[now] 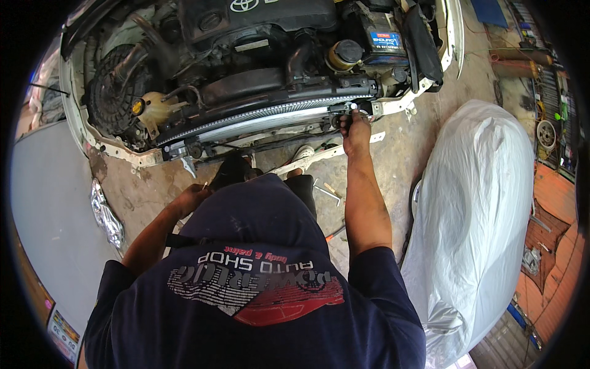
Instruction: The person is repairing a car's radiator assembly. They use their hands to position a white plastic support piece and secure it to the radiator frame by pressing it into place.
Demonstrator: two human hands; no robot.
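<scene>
My right hand reaches forward to the right end of the radiator of a white car with its front bumper off. Its fingertips pinch a small white fastener on the black radiator bracket. My left hand rests low beside my knee with the fingers curled. A tiny pale tip shows just above it, and I cannot tell whether the hand holds it. My dark navy shirt fills the lower middle of the view.
The engine bay holds a battery, a yellowish coolant tank and a black fan shroud. Metal hand tools lie on the concrete floor. A silver-covered vehicle stands at the right, a grey body panel at the left.
</scene>
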